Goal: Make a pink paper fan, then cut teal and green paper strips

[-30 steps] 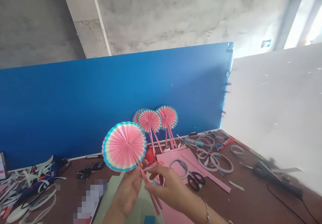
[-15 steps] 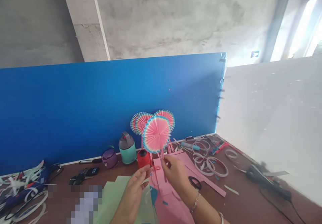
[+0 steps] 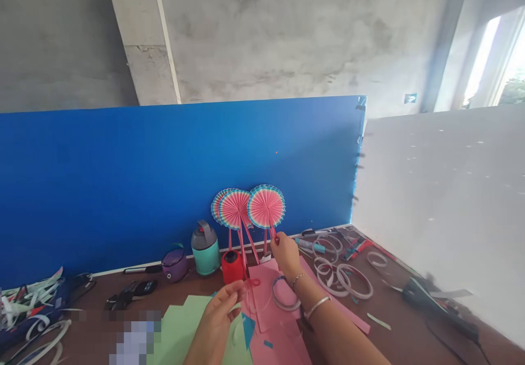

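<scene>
My right hand (image 3: 286,257) is closed round the pink handle of a round pleated paper fan (image 3: 266,206), pink with a blue and white rim. This fan stands upright by the blue partition, beside other paper fans (image 3: 238,209) that lean there on pink sticks. Lower down, my left hand (image 3: 219,318) has its thumb and forefinger pinched on a thin red cord (image 3: 255,282), whose small loop shows at the fingertips. Beneath the hands lie pink paper sheets (image 3: 262,313) and green sheets (image 3: 180,327).
A teal bottle (image 3: 206,255), a red container (image 3: 232,268) and a purple pot (image 3: 174,264) stand near the blue partition (image 3: 143,190). White tape rings (image 3: 355,282) and a glue gun (image 3: 438,307) lie at right. Paper strips (image 3: 30,305) pile up at left.
My right hand has carried the fan away from me and to the right, to the other fans at the partition. The left hand stays nearly in place, fingers still pinched.
</scene>
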`<state>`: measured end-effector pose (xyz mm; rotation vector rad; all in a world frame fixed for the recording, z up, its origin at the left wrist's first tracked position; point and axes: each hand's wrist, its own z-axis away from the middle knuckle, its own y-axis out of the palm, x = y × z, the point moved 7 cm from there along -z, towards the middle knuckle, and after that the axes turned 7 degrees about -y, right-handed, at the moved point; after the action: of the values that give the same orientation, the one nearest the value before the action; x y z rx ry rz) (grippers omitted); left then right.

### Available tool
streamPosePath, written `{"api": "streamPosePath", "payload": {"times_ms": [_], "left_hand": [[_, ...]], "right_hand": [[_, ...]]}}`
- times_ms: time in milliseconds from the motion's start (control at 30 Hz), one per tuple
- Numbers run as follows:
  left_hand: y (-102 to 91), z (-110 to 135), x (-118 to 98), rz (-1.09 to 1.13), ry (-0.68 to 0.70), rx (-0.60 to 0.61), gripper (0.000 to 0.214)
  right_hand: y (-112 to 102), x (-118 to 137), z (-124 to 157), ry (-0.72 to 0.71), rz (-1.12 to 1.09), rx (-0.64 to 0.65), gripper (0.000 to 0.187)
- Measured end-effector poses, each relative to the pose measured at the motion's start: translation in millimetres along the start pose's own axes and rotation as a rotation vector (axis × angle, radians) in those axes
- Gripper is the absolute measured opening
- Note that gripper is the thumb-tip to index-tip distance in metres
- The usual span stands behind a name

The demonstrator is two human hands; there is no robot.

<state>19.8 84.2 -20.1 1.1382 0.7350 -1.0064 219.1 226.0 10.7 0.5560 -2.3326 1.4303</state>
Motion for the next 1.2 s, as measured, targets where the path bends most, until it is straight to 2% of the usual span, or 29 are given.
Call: {"api": "streamPosePath", "payload": {"times_ms": [433, 933, 1200], "left_hand": [[1.4, 0, 3, 0.03, -0.008, 0.013, 0.027], [-0.9, -1, 6, 0.026, -0.018, 0.019, 0.027], [0.2, -1, 4, 0.06, -0.024, 0.003, 0.025]], "right_hand": [[11, -10, 4, 0.024, 0.033, 0.028, 0.015], [9, -19, 13, 0.084, 0.055, 0.082, 0.028], [1, -28, 23, 0.126, 0.054, 0.094, 0.046]]}}
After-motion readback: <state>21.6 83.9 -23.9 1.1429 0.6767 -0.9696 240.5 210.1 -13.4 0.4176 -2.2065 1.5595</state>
